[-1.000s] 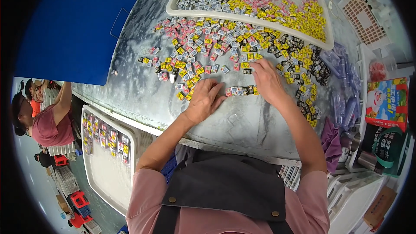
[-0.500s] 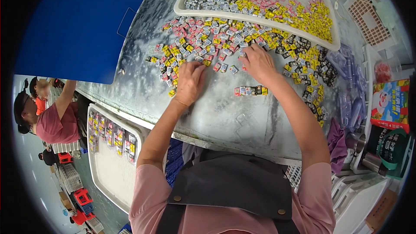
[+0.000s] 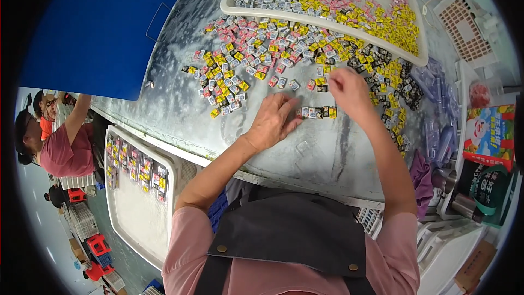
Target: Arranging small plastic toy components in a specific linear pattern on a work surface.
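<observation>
Small wrapped pieces in pink, white, yellow and black [image 3: 256, 54] lie loose across the grey table. Close to me, several of them form a short straight row [image 3: 316, 112]. My left hand [image 3: 271, 122] rests at the left end of that row, fingers apart, with nothing visible in it. My right hand [image 3: 350, 93] is curled just above and right of the row, its fingertips drawn together; whatever they hold is hidden. Beside those fingertips sits a little cluster of pieces [image 3: 321, 83]. A clear plastic case [image 3: 308, 150] lies below the row.
A white tray [image 3: 322, 21] heaped with pieces stands at the back. At lower left, another white tray [image 3: 139, 224] holds filled clear packs [image 3: 144, 172]. Blue-tinted clear cases [image 3: 436, 104] pile up at right. A large blue panel [image 3: 103, 27] covers the upper left; a co-worker [image 3: 65, 147] is beyond.
My left hand has moved right and nearer, from the loose pieces to the row's left end. My right hand has shifted right and nearer and curled; a few pieces now sit together beside it.
</observation>
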`<action>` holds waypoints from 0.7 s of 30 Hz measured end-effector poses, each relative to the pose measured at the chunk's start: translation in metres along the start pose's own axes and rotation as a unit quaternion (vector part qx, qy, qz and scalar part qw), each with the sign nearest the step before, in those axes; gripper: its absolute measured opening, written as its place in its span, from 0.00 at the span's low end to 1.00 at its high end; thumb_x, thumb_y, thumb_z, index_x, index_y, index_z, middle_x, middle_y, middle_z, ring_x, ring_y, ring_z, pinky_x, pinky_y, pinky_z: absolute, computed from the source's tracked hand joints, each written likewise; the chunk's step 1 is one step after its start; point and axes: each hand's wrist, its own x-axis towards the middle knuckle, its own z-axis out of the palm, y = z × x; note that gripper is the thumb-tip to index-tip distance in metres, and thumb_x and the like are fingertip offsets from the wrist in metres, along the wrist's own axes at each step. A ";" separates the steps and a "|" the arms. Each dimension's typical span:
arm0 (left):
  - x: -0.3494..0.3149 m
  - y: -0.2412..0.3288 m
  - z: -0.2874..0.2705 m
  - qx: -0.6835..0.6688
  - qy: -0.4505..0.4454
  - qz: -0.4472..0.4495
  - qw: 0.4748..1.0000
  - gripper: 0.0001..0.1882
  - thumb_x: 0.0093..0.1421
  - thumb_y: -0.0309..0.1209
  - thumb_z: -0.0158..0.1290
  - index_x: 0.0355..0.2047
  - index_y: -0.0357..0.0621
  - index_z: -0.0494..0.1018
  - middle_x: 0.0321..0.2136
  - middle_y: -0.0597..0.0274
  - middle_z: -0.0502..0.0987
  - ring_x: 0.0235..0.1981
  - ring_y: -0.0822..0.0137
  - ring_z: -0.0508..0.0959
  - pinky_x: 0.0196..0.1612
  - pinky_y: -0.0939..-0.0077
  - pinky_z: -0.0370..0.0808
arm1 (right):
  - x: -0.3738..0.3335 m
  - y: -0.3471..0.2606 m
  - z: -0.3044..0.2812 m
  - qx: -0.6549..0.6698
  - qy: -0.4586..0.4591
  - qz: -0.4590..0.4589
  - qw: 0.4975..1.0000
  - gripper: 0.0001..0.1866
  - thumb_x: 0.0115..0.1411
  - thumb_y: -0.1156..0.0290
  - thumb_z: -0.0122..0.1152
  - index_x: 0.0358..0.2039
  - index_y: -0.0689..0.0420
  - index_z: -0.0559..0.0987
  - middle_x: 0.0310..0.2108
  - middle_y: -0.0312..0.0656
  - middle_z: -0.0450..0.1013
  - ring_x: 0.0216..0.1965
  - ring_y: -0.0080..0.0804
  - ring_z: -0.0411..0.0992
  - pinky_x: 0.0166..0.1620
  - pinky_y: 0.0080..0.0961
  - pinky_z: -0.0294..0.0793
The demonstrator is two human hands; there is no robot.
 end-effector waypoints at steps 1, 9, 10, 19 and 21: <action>-0.001 0.002 -0.001 0.025 -0.013 0.003 1.000 0.24 0.54 0.30 0.66 0.50 0.32 0.74 0.43 0.49 0.73 0.44 0.49 0.73 0.51 0.58 0.71 | -0.016 0.006 -0.005 -0.001 -0.011 0.027 1.000 0.07 0.59 0.73 0.66 0.36 0.60 0.80 0.31 0.46 0.76 0.30 0.40 0.77 0.35 0.34 0.76; 0.005 -0.005 0.008 0.010 -0.099 0.011 0.995 0.24 0.55 0.28 0.64 0.52 0.33 0.73 0.44 0.48 0.72 0.44 0.49 0.74 0.50 0.58 0.72 | -0.085 0.016 -0.007 0.061 -0.044 0.071 0.995 0.14 0.59 0.75 0.66 0.45 0.64 0.79 0.35 0.47 0.75 0.29 0.36 0.77 0.34 0.31 0.76; 0.006 -0.006 0.008 0.003 -0.108 0.004 0.994 0.24 0.55 0.28 0.64 0.52 0.33 0.73 0.44 0.48 0.72 0.44 0.49 0.75 0.50 0.59 0.72 | -0.086 0.017 -0.010 0.052 -0.063 0.057 0.995 0.17 0.59 0.75 0.66 0.48 0.65 0.77 0.38 0.48 0.74 0.30 0.37 0.77 0.35 0.32 0.77; -0.016 0.023 0.010 0.018 -0.028 0.076 0.997 0.21 0.55 0.29 0.64 0.48 0.35 0.76 0.43 0.49 0.72 0.39 0.50 0.75 0.44 0.59 0.75 | -0.124 -0.010 -0.032 -0.020 -0.095 0.057 0.994 0.22 0.58 0.68 0.70 0.50 0.63 0.75 0.42 0.48 0.69 0.37 0.44 0.75 0.41 0.37 0.76; -0.022 0.034 0.013 0.000 -0.055 0.091 0.994 0.20 0.55 0.30 0.64 0.48 0.36 0.76 0.42 0.50 0.72 0.39 0.50 0.75 0.43 0.60 0.75 | -0.149 -0.022 -0.038 -0.017 -0.149 0.069 0.986 0.23 0.57 0.65 0.71 0.49 0.62 0.75 0.42 0.48 0.69 0.37 0.46 0.75 0.42 0.39 0.75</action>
